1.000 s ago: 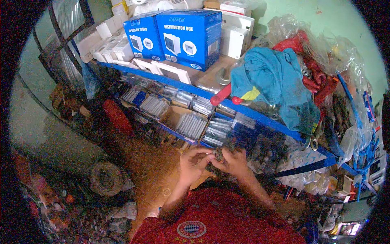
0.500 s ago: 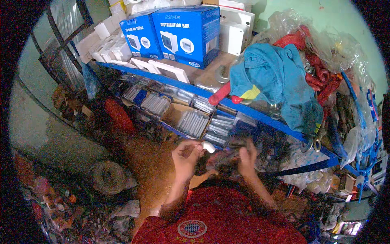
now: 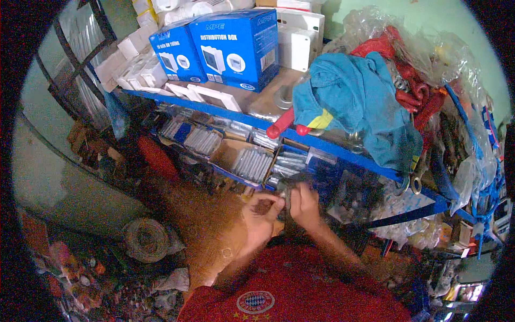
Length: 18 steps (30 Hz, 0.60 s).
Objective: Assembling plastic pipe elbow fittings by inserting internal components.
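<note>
My two hands meet in front of my chest, just below the lower shelf. My left hand [image 3: 260,219] is closed in a pinch, thumb against forefinger. The small white pipe elbow seen in it a moment ago is mostly hidden between the hands now. My right hand [image 3: 304,206] is closed around a dark grey object [image 3: 286,194], its near end touching the left fingertips; blur and fingers hide its kind. Just beyond the hands stands an open cardboard box [image 3: 222,155] holding a row of slim grey packets [image 3: 252,165].
Above runs a blue-edged shelf [image 3: 214,111] with blue cartons [image 3: 236,51], white panels [image 3: 217,97], a teal cloth [image 3: 354,102] and red-handled tools [image 3: 280,124]. Clear plastic bags [image 3: 461,70] hang at the right. A coil [image 3: 146,240] and clutter lie on the floor at left.
My hands have come together; the right moved left to meet the left hand, which shifted slightly right and down. The white elbow has gone from plain sight. The view has shifted slightly.
</note>
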Tool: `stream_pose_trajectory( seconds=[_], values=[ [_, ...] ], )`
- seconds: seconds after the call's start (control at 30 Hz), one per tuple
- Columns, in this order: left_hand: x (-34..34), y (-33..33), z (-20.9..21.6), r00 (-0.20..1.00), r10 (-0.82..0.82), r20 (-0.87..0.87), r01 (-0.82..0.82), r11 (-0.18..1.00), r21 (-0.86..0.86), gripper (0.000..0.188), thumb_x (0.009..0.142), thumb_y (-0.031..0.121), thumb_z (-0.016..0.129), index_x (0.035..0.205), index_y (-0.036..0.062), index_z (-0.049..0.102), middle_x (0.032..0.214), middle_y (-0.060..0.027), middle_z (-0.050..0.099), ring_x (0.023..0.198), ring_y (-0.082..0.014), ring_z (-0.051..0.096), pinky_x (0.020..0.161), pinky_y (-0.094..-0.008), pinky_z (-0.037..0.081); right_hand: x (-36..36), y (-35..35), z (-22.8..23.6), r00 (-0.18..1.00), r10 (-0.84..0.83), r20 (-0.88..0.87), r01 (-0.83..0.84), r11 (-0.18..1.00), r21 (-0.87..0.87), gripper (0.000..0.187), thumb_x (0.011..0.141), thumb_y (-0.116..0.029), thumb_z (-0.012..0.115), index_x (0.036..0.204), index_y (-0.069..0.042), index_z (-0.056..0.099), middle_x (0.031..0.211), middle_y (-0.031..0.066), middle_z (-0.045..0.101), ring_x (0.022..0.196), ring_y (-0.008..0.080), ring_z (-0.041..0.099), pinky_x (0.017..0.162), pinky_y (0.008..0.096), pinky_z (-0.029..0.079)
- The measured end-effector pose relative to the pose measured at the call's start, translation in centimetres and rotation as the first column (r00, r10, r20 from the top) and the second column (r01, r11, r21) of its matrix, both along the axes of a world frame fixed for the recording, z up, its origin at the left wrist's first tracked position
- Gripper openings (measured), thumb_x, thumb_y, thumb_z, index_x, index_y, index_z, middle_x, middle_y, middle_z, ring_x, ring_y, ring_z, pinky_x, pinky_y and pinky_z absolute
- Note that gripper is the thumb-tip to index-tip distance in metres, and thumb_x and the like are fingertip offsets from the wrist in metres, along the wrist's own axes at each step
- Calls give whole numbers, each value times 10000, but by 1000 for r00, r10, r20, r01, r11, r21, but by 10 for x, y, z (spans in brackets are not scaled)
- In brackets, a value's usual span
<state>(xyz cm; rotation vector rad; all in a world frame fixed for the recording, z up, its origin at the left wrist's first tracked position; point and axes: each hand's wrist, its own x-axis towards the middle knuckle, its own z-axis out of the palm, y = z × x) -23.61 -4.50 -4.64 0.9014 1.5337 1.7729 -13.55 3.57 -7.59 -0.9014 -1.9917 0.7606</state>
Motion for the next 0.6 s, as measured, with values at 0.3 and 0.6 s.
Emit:
stream_pose_trajectory(
  seconds=[0.3, 0.6],
  values=[
    [7, 7, 3, 947, -7, 320, -23, 996, 91, 153, 750, 24, 645, 791, 39, 499, 759, -49, 583, 671, -125, 555, 621, -235, 460, -10, 15, 2, 810, -275, -518, -41, 854, -518, 349, 886, -377, 408, 853, -48, 521, 666, 66, 554, 578, 226, 549, 489, 343, 428],
    [-5, 21, -19, 785, -47, 618, -99, 975, 200, 144, 786, -1, 591, 809, 53, 459, 830, -70, 551, 806, -178, 558, 804, -375, 495, 10, 18, 16, 475, -290, -831, -704, 441, -556, 510, 825, -465, 355, 1056, -41, 519, 811, 110, 599, 668, 221, 570, 568, 320, 475]
  ],
)
